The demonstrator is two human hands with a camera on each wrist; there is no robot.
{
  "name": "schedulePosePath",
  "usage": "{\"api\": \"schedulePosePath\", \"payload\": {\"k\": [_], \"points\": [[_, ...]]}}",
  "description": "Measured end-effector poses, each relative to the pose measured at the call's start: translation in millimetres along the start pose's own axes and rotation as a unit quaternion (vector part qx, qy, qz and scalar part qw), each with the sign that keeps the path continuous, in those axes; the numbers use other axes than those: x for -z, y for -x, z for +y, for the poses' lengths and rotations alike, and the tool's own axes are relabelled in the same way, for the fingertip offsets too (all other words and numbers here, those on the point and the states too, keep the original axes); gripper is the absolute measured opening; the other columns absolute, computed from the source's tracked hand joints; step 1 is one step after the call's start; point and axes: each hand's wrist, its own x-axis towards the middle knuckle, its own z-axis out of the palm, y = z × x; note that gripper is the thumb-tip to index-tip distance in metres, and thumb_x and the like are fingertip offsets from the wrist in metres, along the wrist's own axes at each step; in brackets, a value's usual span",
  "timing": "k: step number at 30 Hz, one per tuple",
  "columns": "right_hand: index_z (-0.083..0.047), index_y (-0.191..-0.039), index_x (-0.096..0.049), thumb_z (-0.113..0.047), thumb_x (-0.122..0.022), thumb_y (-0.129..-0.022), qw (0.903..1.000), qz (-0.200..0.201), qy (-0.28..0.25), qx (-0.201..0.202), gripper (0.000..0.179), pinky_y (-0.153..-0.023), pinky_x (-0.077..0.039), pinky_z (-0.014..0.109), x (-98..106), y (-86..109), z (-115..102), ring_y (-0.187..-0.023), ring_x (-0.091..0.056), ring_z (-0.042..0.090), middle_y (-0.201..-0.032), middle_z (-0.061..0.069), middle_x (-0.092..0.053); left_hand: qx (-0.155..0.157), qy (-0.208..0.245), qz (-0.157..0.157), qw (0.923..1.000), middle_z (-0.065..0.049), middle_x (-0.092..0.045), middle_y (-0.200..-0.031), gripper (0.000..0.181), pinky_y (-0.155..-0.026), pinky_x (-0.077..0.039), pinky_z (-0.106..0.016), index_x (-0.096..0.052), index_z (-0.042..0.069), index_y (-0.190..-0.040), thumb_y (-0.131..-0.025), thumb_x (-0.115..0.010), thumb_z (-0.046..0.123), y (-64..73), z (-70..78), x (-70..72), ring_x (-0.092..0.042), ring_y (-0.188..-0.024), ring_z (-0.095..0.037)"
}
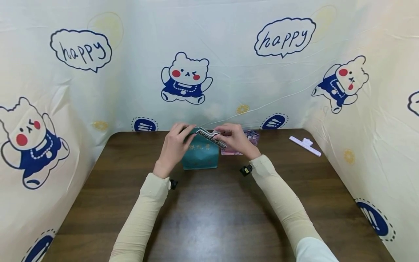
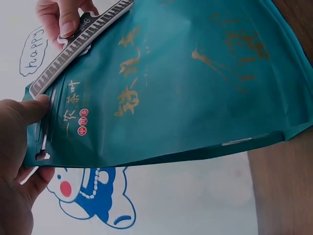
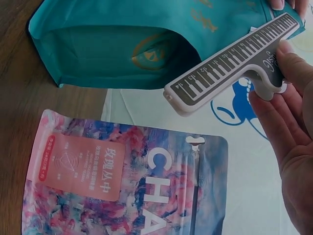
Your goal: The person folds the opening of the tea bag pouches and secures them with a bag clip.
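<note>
A teal tea bag [image 1: 200, 160] with gold lettering stands upright near the back of the table. My left hand [image 1: 173, 145] pinches its top corner between thumb and fingers. In my right hand [image 1: 237, 139] is a bag clip [image 3: 234, 63] with a piano-key pattern, held by its handle between thumb and fingers. The clip slants across the upper part of the bag, one end close to my left thumb in the left wrist view. Whether its jaws are around the bag's edge, I cannot tell.
A pink and blue patterned pouch [image 3: 132, 196] stands right of the teal bag, partly behind my right hand in the head view. A pale lilac bag clip [image 1: 305, 146] lies at the table's back right. Printed cloth [image 1: 229, 87] hangs around the brown table [image 1: 203, 214].
</note>
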Motion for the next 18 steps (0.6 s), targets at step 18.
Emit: {"api": "schedulePosePath", "payload": {"k": [18], "points": [[0.012,-0.104,-0.073,0.008,-0.073,-0.088,0.9989,0.039,-0.022,-0.013,0.017,-0.072,-0.061,0.049,-5.0,-5.8,-37.6,-0.080,-0.071,0.035,-0.098,0.024,-0.071,0.026,0.007,0.021,0.9994,-0.017,-0.068,-0.108,0.031,-0.082,-0.052,-0.044,-0.071,0.000,-0.123,-0.093,-0.073,0.007,0.7,6.1,-4.4,-0.059,-0.096,-0.033]]}}
